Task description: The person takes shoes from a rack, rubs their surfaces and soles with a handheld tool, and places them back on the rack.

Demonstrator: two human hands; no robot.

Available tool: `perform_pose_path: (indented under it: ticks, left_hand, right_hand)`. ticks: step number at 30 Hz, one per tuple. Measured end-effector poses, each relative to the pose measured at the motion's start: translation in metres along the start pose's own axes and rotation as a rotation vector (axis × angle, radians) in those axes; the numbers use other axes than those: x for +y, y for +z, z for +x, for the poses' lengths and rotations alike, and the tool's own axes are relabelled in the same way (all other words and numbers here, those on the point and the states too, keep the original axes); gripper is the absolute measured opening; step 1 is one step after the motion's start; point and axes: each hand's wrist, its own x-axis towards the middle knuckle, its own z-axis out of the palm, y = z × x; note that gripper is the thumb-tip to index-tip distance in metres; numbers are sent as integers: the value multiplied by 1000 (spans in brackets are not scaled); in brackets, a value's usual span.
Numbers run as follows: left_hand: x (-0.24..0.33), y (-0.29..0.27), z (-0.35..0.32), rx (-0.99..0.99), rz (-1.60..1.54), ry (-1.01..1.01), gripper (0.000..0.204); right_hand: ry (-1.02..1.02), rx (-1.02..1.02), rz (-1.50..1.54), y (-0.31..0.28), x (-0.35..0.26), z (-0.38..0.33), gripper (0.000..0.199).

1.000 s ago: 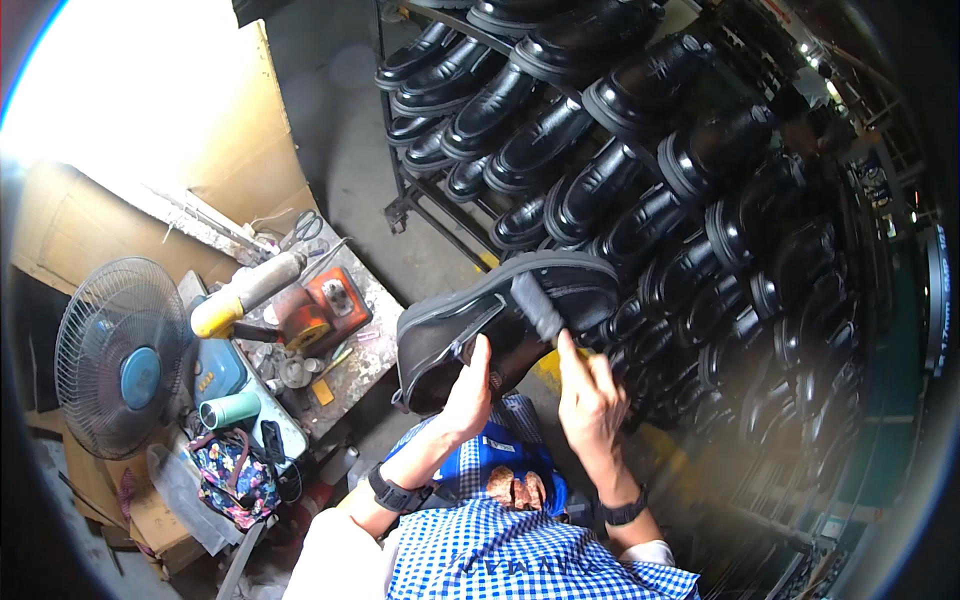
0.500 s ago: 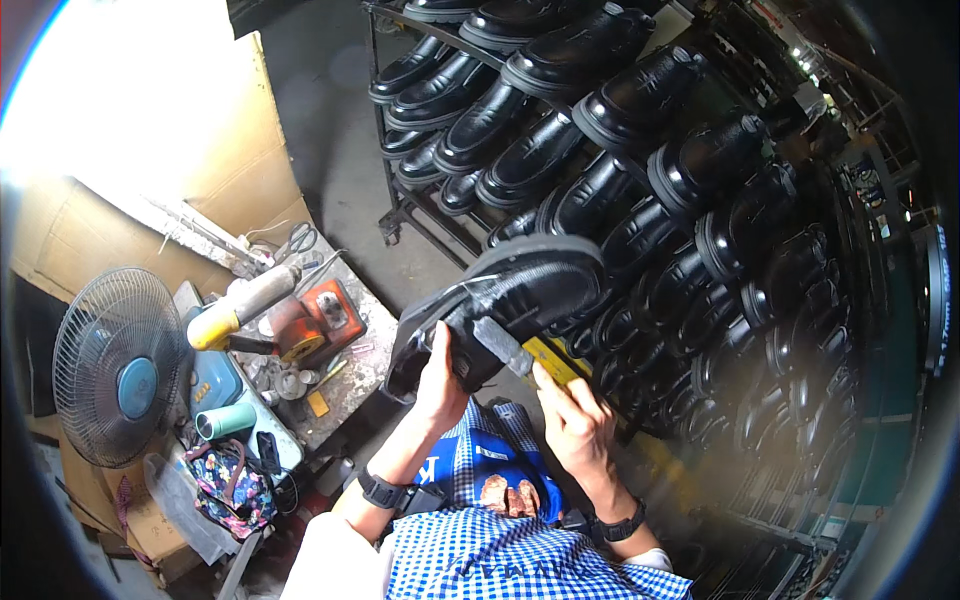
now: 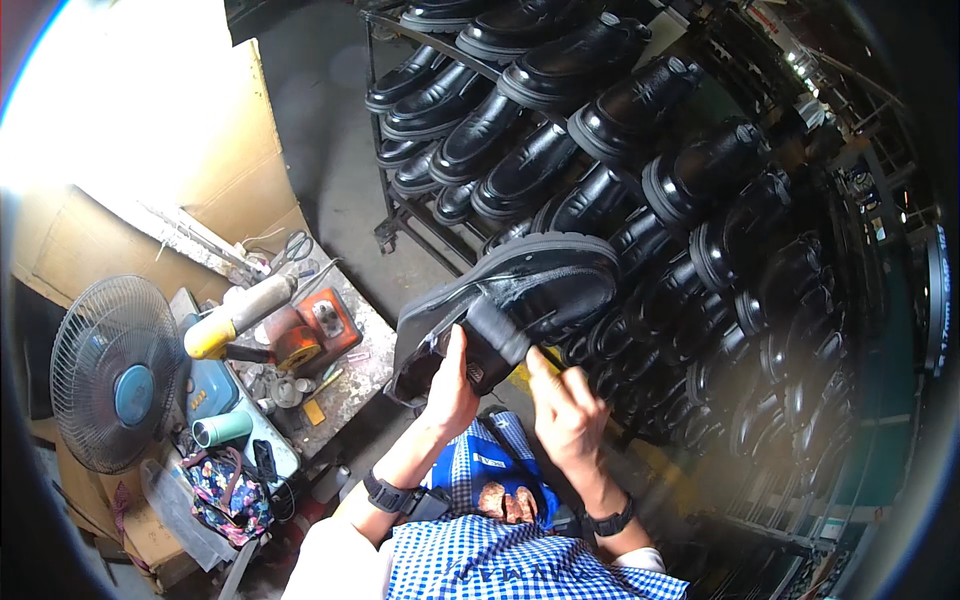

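While left hand [image 3: 452, 385] fingers grasp black shoe [image 3: 510, 300], right hand [image 3: 566, 412] fingers clench brush [image 3: 497, 330].

A shoe [image 3: 510, 300] sits between the rack of shoes [image 3: 640, 140] on the right and the bench [image 3: 345, 375] and fan [image 3: 115, 372] on the left.

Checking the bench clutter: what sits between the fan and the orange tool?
In the head view, a grey and yellow cylinder lies between fan and orange tool.

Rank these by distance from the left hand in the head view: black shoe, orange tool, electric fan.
1. Black shoe, held by the left hand.
2. Orange tool, on the cluttered bench to its left.
3. Electric fan, at the far left.
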Motion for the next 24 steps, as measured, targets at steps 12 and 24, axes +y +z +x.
perform_pose_path:
  ticks: [12, 24]
  left_hand:
    - [-5, 0, 3, 48, 35, 73, 40]
    - [4, 4, 2, -44, -9, -71, 45]
  right_hand:
    - [47, 5, -56, -11, 7, 4, 35]
    - [199, 17, -107, -15, 14, 19, 41]
